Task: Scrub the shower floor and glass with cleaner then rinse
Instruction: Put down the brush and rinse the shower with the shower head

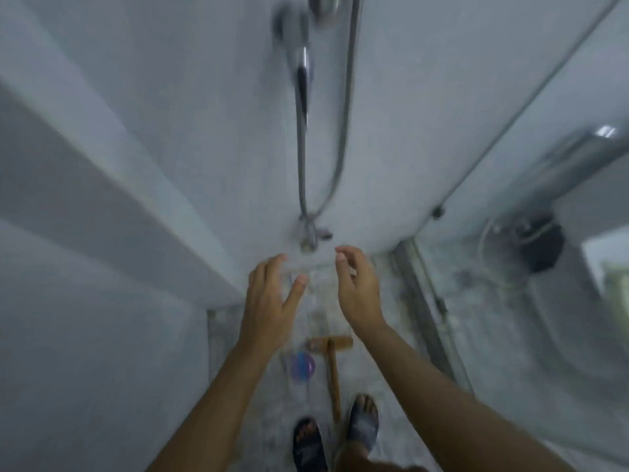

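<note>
Head view, glass [493, 206]: on the right, blurred, with its track running along the floor.
Shower floor [235, 335]: a speckled strip, partly hidden by both forearms.
Hose [343, 131]: hangs on the far wall above the tap [311, 233].
Hands: left hand [269, 301] and right hand [357, 287] are raised below the tap, fingers loosely spread, holding nothing.
Brush [332, 356]: flat on the floor between the forearms, head toward the tap, handle pointing back at the sandalled feet [308, 441].
Purple-blue round object [302, 366]: just left of the brush.

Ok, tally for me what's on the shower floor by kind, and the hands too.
Wooden brush: 1
Purple-blue round item: 1
Sandals, left sandal and right sandal: 2
Hands, left hand and right hand, both empty: 2
Total: 6
</note>
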### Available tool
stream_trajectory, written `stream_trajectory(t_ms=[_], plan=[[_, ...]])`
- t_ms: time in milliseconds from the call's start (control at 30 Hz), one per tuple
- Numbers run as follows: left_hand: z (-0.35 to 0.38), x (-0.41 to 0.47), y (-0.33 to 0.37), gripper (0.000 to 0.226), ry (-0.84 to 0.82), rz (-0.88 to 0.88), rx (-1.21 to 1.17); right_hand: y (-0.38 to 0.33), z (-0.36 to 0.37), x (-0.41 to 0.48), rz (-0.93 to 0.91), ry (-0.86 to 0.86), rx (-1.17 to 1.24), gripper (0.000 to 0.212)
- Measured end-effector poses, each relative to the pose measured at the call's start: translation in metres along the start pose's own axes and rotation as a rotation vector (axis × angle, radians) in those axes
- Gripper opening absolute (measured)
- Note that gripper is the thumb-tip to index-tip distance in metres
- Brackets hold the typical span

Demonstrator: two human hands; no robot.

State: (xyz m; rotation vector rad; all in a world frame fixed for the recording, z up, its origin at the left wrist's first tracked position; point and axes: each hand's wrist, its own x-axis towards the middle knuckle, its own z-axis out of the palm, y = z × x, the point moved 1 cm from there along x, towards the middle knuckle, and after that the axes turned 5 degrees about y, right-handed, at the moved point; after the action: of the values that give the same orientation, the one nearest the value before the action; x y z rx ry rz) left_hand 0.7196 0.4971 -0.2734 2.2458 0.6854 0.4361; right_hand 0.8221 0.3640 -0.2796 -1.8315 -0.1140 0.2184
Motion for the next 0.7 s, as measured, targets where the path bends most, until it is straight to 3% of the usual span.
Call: stream_trajectory(t_ms=[167, 300, 500, 700], plan=[[-0.155, 0.065, 0.186, 0.060, 0.234, 0.181, -0.154, -0.254, -0.064, 0.006, -0.304, 0.086, 0.126, 0.014], [-0.246, 0.099, 0.314, 0.048, 0.321, 0.391, -0.200, -0.409, -0.118, 0.010, -0.551, 0.160, 0.198, 0.012], [-0.318, 0.149, 0.457, 0.044, 0.478, 0.610, -0.224, -0.575, -0.190, 0.042, -0.784, 0.279, 0.261, 0.010], [-0.339, 0.207, 0.540, 0.040, 0.487, 0.646, -0.166, -0.687, -0.235, 0.085, -0.905, 0.305, 0.255, 0.012]])
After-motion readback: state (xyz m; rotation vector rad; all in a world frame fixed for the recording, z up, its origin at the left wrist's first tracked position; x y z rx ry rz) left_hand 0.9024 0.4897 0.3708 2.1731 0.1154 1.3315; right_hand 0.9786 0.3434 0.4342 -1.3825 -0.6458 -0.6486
